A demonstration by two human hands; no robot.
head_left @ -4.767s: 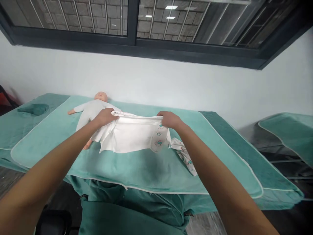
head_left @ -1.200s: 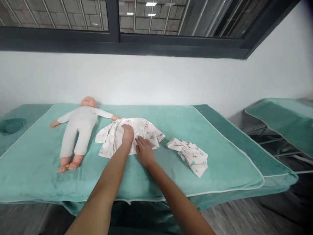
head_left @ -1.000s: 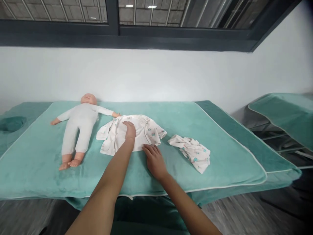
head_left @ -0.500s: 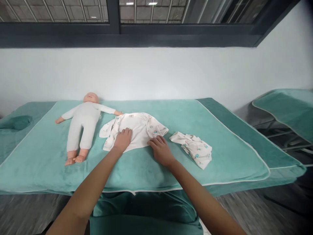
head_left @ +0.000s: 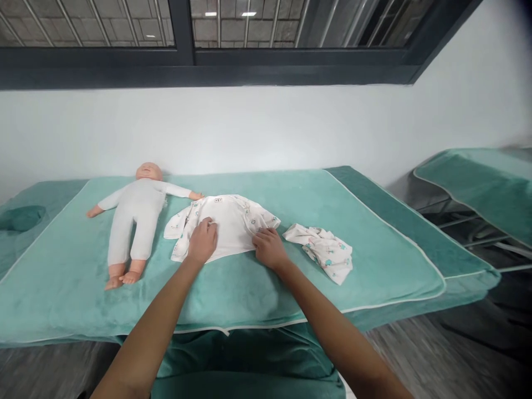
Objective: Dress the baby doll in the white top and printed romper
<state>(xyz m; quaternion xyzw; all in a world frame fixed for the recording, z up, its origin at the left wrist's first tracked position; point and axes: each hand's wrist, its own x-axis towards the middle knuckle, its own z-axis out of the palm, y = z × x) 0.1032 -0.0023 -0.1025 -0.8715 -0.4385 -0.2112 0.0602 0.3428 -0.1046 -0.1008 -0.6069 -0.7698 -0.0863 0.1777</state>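
Observation:
A white baby shirt with a small coloured print on its sleeves and front panels lies spread on the green bed, its plain inside facing up. My left hand rests on its left front panel, fingers bent onto the cloth. On the right front panel, near the lower edge, my right hand has its fingers curled over the fabric. The fingertips of both hands are partly hidden. Left of the shirt a baby doll in a white body lies on its back, one hand close to the shirt's collar.
A crumpled printed garment lies to the right of the shirt. The green padded bed runs along a white wall, under a dark window frame. Another green-covered bed on metal legs stands at the right.
My hands have moved slightly apart on the shirt, the left one leftward and the right one rightward. The view has shifted a little; the doll and crumpled garment stay put.

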